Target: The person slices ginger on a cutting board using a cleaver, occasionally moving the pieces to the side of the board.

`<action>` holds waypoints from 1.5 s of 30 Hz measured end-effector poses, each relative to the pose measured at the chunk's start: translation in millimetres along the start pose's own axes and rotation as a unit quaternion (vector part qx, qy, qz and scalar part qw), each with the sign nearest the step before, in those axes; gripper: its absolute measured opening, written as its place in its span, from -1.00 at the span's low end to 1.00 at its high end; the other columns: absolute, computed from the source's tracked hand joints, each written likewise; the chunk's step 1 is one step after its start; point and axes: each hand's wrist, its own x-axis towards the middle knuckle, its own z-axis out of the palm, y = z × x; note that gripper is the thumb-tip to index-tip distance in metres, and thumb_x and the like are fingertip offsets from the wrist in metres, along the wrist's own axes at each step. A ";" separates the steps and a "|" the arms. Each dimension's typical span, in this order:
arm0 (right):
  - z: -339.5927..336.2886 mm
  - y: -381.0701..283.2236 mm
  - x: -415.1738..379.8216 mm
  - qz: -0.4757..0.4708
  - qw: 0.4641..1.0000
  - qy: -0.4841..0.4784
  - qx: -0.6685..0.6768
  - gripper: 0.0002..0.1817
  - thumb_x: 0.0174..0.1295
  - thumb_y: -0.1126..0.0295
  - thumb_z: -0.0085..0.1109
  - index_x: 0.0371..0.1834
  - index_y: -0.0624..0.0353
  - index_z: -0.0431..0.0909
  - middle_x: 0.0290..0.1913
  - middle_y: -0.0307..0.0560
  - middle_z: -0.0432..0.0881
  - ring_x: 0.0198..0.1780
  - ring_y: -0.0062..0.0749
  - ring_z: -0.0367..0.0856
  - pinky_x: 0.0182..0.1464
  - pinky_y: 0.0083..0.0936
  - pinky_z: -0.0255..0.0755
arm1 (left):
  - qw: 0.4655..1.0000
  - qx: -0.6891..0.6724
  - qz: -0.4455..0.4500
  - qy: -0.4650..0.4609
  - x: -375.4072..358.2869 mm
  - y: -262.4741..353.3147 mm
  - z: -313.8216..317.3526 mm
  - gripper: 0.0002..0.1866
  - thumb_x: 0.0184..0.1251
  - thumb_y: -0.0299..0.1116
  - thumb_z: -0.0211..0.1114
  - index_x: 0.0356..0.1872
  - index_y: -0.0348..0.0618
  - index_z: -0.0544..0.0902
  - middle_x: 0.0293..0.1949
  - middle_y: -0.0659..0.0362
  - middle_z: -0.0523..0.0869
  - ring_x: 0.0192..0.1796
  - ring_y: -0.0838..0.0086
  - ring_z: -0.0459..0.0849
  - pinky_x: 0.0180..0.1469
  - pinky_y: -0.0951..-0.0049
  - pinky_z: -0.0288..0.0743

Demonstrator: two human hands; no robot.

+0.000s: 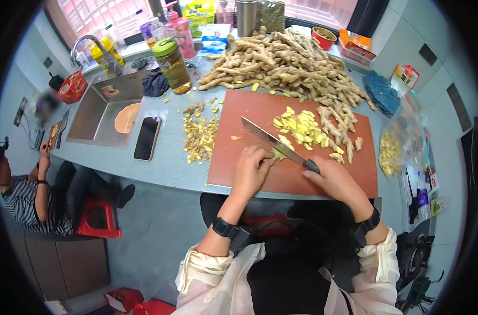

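On the red-brown cutting board [235,118], the right hand [328,178] is wrapped round the black handle of a knife [270,139], its blade slanting away to the upper left. Beside the blade, the left hand [251,169] has its fingers bent and drawn together at a piece of ginger [282,150]; they partly hide it, so I cannot tell how firmly it is held. Just beyond the knife lie ginger slices [302,127], with whole roots [340,119] to their right. Left of the board come ginger trimmings [198,135], a phone [147,137], then the sink [87,119]. Behind the board rises a large ginger heap [291,60], a green-lidded jar [174,71] at its left. At far left, a person [26,202] sits on a red stool [97,219]
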 end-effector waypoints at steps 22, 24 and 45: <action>-29.6 -9.9 -25.0 -0.003 1.000 -0.021 -0.023 -0.68 0.45 0.19 0.33 -0.02 0.23 0.54 -0.22 0.22 0.67 -0.13 0.24 0.67 -0.08 -0.05 0.50 | 1.000 0.007 -0.012 -0.005 0.3 2.4 -2.1 -0.83 0.19 -0.54 0.48 -0.18 -0.23 0.78 -0.02 0.05 0.78 0.09 0.08 0.70 0.13 0.17 0.60; -30.8 -13.5 -24.3 0.004 0.999 -0.028 -0.045 -0.68 0.45 0.19 0.32 -0.03 0.23 0.53 -0.23 0.23 0.68 -0.13 0.25 0.67 -0.09 -0.03 0.50 | 1.000 0.006 -0.013 -0.007 0.5 2.7 -2.5 -0.83 0.19 -0.54 0.47 -0.18 -0.23 0.78 -0.02 0.05 0.78 0.09 0.08 0.71 0.13 0.17 0.60; -5.2 -17.0 -7.9 -0.022 0.999 -0.003 -0.046 -0.65 0.47 0.16 0.28 -0.08 0.27 0.50 -0.21 0.28 0.73 -0.10 0.29 0.72 -0.06 0.07 0.56 | 0.999 -0.009 -0.011 -0.034 -0.1 12.1 -2.1 -0.84 0.20 -0.53 0.49 -0.19 -0.23 0.78 -0.05 0.09 0.80 0.06 0.10 0.72 0.14 0.19 0.59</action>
